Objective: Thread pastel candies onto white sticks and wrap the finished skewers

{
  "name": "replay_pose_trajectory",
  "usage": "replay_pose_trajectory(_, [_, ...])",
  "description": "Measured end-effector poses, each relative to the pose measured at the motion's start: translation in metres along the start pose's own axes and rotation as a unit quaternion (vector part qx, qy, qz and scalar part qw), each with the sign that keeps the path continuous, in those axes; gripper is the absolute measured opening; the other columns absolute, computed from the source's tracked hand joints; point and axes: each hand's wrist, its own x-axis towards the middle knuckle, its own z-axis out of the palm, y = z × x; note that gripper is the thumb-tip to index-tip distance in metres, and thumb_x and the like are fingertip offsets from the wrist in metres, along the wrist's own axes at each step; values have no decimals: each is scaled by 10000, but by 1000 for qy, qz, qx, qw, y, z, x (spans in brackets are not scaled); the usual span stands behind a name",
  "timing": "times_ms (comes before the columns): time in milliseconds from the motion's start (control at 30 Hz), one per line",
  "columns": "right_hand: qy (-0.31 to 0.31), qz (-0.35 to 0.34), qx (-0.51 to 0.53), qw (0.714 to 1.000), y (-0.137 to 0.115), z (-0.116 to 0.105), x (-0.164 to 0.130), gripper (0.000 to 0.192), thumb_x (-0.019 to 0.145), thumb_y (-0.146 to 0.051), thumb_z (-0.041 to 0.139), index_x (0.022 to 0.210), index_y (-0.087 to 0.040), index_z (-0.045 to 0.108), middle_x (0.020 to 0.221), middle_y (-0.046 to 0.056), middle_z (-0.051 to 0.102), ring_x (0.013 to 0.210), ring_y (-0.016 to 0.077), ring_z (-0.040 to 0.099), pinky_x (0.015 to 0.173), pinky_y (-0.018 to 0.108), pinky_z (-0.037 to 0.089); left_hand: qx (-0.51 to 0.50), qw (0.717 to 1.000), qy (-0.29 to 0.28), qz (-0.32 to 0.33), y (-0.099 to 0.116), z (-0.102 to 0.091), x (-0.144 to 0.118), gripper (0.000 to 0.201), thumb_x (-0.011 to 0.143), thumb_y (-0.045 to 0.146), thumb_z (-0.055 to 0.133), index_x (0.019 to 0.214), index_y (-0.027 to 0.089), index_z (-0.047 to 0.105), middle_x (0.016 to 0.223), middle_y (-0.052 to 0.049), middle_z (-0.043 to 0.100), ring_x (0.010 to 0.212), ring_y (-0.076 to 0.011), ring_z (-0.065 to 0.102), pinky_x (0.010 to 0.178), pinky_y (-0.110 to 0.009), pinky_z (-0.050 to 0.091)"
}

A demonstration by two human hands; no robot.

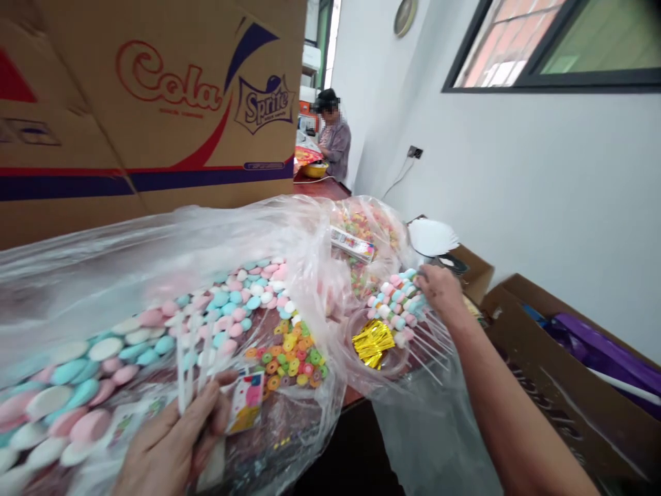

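My left hand (pixel 175 441) is closed around several thin white sticks (pixel 189 358) that point upward. A small printed packet (pixel 246 403) shows beside its fingertips; whether the hand grips it too is unclear. Beyond it, pink, blue and white marshmallows (pixel 139 337) lie in clear plastic, with colourful ring-shaped pieces (pixel 297 355) to their right. My right hand (pixel 440 286) is at the far end of a pile of marshmallow skewers (pixel 395 300), fingers curled at the top skewer. Gold twist ties (pixel 372 343) lie on a round clear lid beside the pile.
A large cardboard box (pixel 155 103) stands at the back left. Clear plastic sheeting (pixel 315 269) covers more colourful pieces and a printed strip (pixel 352 244). Open cartons (pixel 547 386) stand at the right, near a white scalloped stack (pixel 432 238). Another person (pixel 337 148) works at the far end.
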Motion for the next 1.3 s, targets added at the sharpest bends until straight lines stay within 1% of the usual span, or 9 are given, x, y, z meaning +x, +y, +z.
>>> replay_pose_trajectory(67, [21,-17,25,999,-20,-9,0,210,901,-220,488,951,-192,690,968,188,707,954,312,635,847,429,439,-20,998,-52,-23,0,-3,-1,519,771,642,634,497,204,596,379,45,386,398,-101,346,440,-217,425])
replay_pose_trajectory(233, [60,-115,206,970,-113,-21,-10,267,944,-313,480,1078,-208,686,1089,143,724,1056,297,650,938,463,485,-121,992,-5,-44,-10,-9,-4,423,801,544,665,617,173,577,428,67,448,338,-43,282,341,-156,177])
replay_pose_trajectory(333, [-30,-195,317,928,-180,-12,-26,230,932,-265,495,1023,-221,702,1003,72,744,947,228,684,890,377,523,-176,983,1,-48,-15,-12,-6,366,779,500,706,692,171,572,532,50,565,322,-27,303,322,-151,195])
replay_pose_trajectory(433, [-156,-257,314,901,-235,5,-41,260,953,-186,465,1035,-234,706,1019,48,737,935,190,675,874,319,522,-216,975,17,-45,-16,-17,-8,351,756,483,736,741,166,586,588,43,607,323,-19,320,319,-145,222])
replay_pose_trajectory(600, [-244,-373,212,870,-297,27,-56,273,974,-176,492,1165,-254,670,1088,61,697,1036,208,628,900,317,518,-203,978,9,-40,-20,-27,-12,412,832,514,664,636,163,575,392,85,395,331,-42,302,342,-141,215])
replay_pose_trajectory(733, [-250,-437,105,858,-306,37,-60,248,952,-116,508,1098,-231,672,1144,77,656,1066,216,606,843,291,517,-190,981,25,-42,-23,-32,-14,429,816,517,667,598,160,571,425,63,439,336,-44,304,341,-152,198])
replay_pose_trajectory(933, [-235,-389,98,885,-265,67,-57,202,929,-80,501,1036,-193,630,1051,86,638,933,201,603,826,293,484,-175,983,18,-46,-27,-30,-14,476,819,532,647,541,157,555,411,61,417,338,-36,295,353,-152,166])
replay_pose_trajectory(1067, [-254,-365,85,891,-257,74,-53,199,926,-94,480,1026,-201,615,1050,83,636,918,201,595,794,288,466,-188,981,-9,-44,-31,-25,-13,459,838,522,633,559,168,553,382,80,375,328,-40,288,358,-160,178])
replay_pose_trajectory(1300, [-257,-163,240,922,-260,46,-27,213,862,-212,510,1043,-214,621,865,22,660,766,185,592,679,275,432,-177,983,-4,-54,-25,-26,-12,465,825,527,632,538,169,554,383,74,376,329,-43,285,355,-166,170])
